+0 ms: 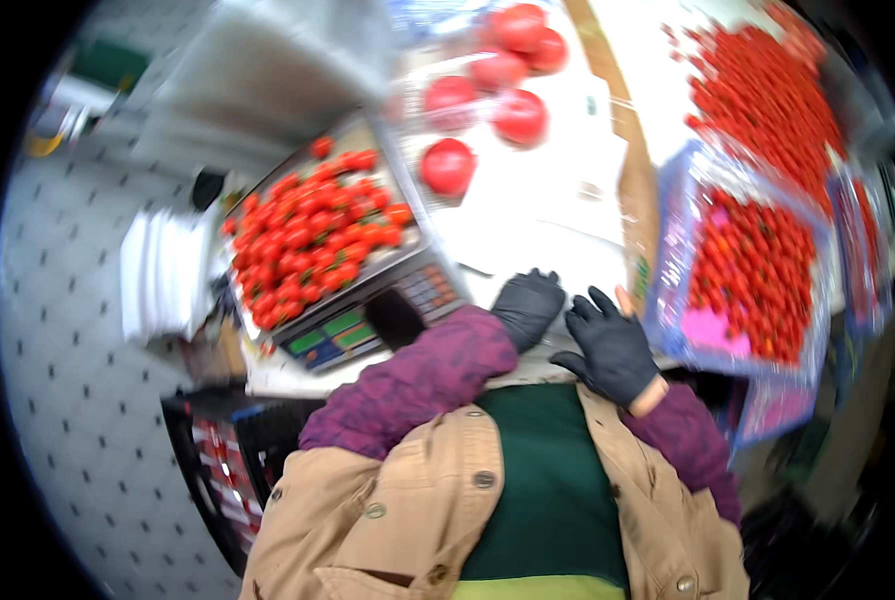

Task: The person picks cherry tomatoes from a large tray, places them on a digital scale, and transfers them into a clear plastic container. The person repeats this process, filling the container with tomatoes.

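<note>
My left hand (528,309), in a black glove, rests near the front edge of the white table (522,225), fingers pointing away from me. Close beside it on the right lies my right hand (614,349), gloved in black with one fingertip bare and its fingers spread. What is under the palms is hidden; a clear film may lie between them. Left of the hands stands a digital scale (357,330), its tray heaped with cherry tomatoes (305,232). Beyond the hands are several large tomatoes (447,166), some under clear plastic wrap.
On the right, a box lined with bluish plastic (665,247) holds small red tomatoes (755,277); a large pile of small red produce (770,105) lies behind. White foam trays (164,274) are stacked at the left. A black crate (207,480) with packed red produce stands below the table.
</note>
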The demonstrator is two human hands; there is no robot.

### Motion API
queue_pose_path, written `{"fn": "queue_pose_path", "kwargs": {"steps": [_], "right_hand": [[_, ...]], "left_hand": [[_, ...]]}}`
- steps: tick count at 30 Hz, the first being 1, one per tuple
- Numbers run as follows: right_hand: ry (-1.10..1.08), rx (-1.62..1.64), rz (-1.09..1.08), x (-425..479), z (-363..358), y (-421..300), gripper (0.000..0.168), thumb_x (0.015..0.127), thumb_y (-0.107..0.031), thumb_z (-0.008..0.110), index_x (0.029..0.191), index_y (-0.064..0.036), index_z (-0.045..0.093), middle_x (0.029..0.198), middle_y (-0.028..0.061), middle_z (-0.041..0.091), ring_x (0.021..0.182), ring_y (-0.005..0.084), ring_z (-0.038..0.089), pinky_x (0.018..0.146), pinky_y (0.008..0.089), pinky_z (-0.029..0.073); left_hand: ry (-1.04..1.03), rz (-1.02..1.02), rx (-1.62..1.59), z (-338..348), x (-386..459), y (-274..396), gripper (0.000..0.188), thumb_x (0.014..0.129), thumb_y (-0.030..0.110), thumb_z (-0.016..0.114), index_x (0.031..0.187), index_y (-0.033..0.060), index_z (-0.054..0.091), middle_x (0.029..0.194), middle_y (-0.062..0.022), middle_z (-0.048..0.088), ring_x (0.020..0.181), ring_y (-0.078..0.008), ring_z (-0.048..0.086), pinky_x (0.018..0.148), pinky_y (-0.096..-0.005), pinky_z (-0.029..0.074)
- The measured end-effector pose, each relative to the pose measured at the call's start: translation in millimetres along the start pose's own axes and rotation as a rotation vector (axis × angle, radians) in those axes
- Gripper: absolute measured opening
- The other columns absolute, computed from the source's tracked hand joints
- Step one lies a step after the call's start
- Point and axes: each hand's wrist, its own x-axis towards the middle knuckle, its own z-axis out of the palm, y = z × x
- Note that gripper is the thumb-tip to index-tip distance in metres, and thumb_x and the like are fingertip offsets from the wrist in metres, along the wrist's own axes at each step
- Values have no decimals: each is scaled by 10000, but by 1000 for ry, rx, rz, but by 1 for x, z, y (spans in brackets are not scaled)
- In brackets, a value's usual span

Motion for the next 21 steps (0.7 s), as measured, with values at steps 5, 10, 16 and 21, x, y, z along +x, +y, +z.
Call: {"fn": "queue_pose_path", "kwargs": {"steps": [5,10,16,21], "right_hand": [[141,183,-96,37,-30,-23,432,757,-270,659,1094,-23,550,1101,171,561,1071,338,503,900,421,390],[254,306,-238,93,-40,-60,376,737,-145,681,1071,-41,542,1079,151,577,964,330,553,814,391,452],[256,189,-372,172,-34,-108,504,736,-175,665,1196,-69,489,1213,160,495,1077,328,488,900,419,378],[279,-114,-683,248,-9,-181,463,761,-184,566,1216,-144,485,1236,119,491,1173,317,441,935,501,301]], "left_hand": [[276,-143,-258,-67,-53,-11,241,766,104,569,997,34,566,1005,-145,572,892,-297,571,737,-383,483],[818,-479,-183,-84,-149,-75,251,782,60,601,1032,41,591,1011,-139,572,911,-302,566,778,-386,469],[909,-903,117,-103,-261,-153,375,771,157,642,1130,76,565,1119,-154,529,1029,-313,513,869,-399,412],[797,-847,-98,-111,-249,-166,459,761,170,642,1205,134,533,1154,-152,508,1059,-319,497,865,-399,422]]}}
